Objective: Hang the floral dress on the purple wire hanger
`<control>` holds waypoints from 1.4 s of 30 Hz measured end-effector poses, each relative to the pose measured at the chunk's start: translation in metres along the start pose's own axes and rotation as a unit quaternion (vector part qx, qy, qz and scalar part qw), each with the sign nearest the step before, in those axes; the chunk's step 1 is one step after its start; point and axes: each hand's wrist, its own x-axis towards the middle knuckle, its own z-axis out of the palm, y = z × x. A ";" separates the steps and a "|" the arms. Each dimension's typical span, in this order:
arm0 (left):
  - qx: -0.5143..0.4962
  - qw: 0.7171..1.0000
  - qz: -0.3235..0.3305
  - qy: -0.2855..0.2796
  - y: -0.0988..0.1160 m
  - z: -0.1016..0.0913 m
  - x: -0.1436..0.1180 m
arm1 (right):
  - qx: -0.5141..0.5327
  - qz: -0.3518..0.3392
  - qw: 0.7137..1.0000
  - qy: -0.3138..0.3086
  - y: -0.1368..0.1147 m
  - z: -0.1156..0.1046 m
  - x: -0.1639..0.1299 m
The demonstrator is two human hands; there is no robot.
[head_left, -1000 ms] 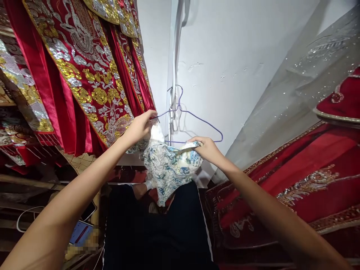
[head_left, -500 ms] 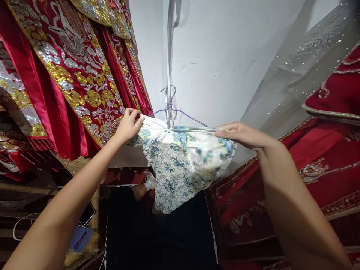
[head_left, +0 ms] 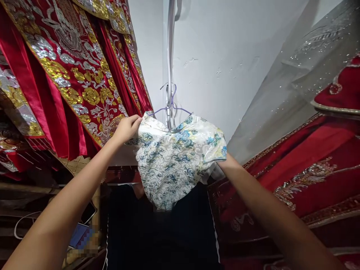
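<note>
1. The left hand (head_left: pixel 128 127) pinched the left shoulder edge of the small floral cheongsam top (head_left: pixel 176 157), fingers closed on the fabric
2. The top hung on a purple wire hanger (head_left: pixel 172 105), whose hook sat by a pale strip (head_left: pixel 169 56) running down the white wall (head_left: pixel 225 56)
3. The right hand was hidden behind the top's right sleeve; only the forearm (head_left: pixel 253 198) showed, running up under the hem of that sleeve, so its grip could not be told
4. The top's left edge lay just beside the red robe (head_left: pixel 84 75) embroidered in gold and silver, which hung close at the left
5. More red embroidered cloth (head_left: pixel 309 168) and a sheer sequinned veil (head_left: pixel 295 86) crowded the right side
6. Open room was only the narrow wall strip above the hanger and the dark gap beneath the hem
</note>
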 end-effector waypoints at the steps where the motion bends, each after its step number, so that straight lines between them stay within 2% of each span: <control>1: 0.001 1.000 -0.005 -0.002 -0.003 -0.002 -0.003 | 0.004 0.008 1.000 0.008 -0.001 -0.006 0.000; 4: -0.006 1.000 -0.016 0.002 -0.008 0.000 -0.006 | -0.021 0.025 0.999 0.017 -0.016 -0.020 0.005; 6: -0.019 0.999 -0.023 0.023 -0.008 0.006 0.001 | -0.061 0.014 0.998 0.014 -0.033 -0.023 0.010; 10: -0.036 0.994 -0.019 0.101 0.000 0.009 0.033 | -0.064 -0.073 0.993 0.061 -0.065 -0.013 0.016; 12: -0.035 0.989 0.006 0.141 0.011 0.002 0.046 | -0.038 -0.116 0.988 0.089 -0.075 -0.006 0.010; 14: -0.042 0.986 0.026 0.156 0.030 -0.009 0.052 | -0.035 -0.146 0.982 0.110 -0.078 0.000 -0.007; 15: -0.055 0.988 0.031 0.144 0.042 -0.014 0.052 | -0.045 -0.154 0.980 0.119 -0.078 0.004 -0.019; 17: -0.098 0.991 0.033 0.082 0.070 -0.023 0.046 | -0.090 -0.155 0.977 0.118 -0.074 0.012 -0.050; 18: -0.120 0.992 0.029 0.042 0.084 -0.025 0.041 | -0.128 -0.148 0.977 0.090 -0.070 0.018 -0.066; 19: -0.136 0.991 0.020 0.004 0.096 -0.026 0.036 | -0.175 -0.137 0.975 0.026 -0.067 0.024 -0.082; 20: -0.145 0.989 0.007 -0.029 0.107 -0.026 0.030 | -0.224 -0.123 0.963 -0.083 -0.064 0.031 -0.095; 21: -0.150 0.987 -0.011 -0.059 0.114 -0.026 0.025 | -0.264 -0.120 0.936 -0.198 -0.062 0.037 -0.106; 23: -0.153 0.980 -0.046 -0.116 0.120 -0.024 0.015 | -0.310 -0.127 0.853 -0.400 -0.061 0.047 -0.115; 24: -0.157 0.975 -0.056 -0.147 0.118 -0.023 0.011 | -0.320 -0.142 0.819 -0.455 -0.062 0.050 -0.113; 25: -0.166 0.968 -0.056 -0.178 0.115 -0.024 0.007 | -0.333 -0.159 0.802 -0.470 -0.062 0.051 -0.108; 26: -0.176 0.961 -0.047 -0.207 0.111 -0.025 0.003 | -0.352 -0.179 0.802 -0.448 -0.062 0.052 -0.099; 27: -0.188 0.954 -0.033 -0.231 0.107 -0.028 0.000 | -0.378 -0.205 0.811 -0.397 -0.060 0.051 -0.088; 29: -0.212 0.940 -0.001 -0.268 0.101 -0.036 -0.006 | -0.439 -0.270 0.815 -0.263 -0.052 0.052 -0.061; 31: -0.234 0.928 0.008 -0.290 0.102 -0.049 -0.013 | -0.492 -0.334 0.784 -0.179 -0.038 0.057 -0.036; 35: -0.281 0.890 -0.010 -0.359 0.115 -0.076 -0.022 | -0.534 -0.435 0.703 -0.177 -0.011 0.083 -0.009; 38: -0.290 0.878 -0.011 -0.380 0.112 -0.086 -0.018 | -0.537 -0.470 0.675 -0.186 -0.010 0.096 -0.005; 40: -0.287 0.899 -0.013 -0.332 0.098 -0.088 -0.009 | -0.545 -0.463 0.672 -0.191 -0.021 0.096 -0.001; 42: -0.259 0.934 -0.011 -0.245 0.080 -0.088 0.004 | -0.561 -0.444 0.676 -0.179 -0.037 0.089 0.010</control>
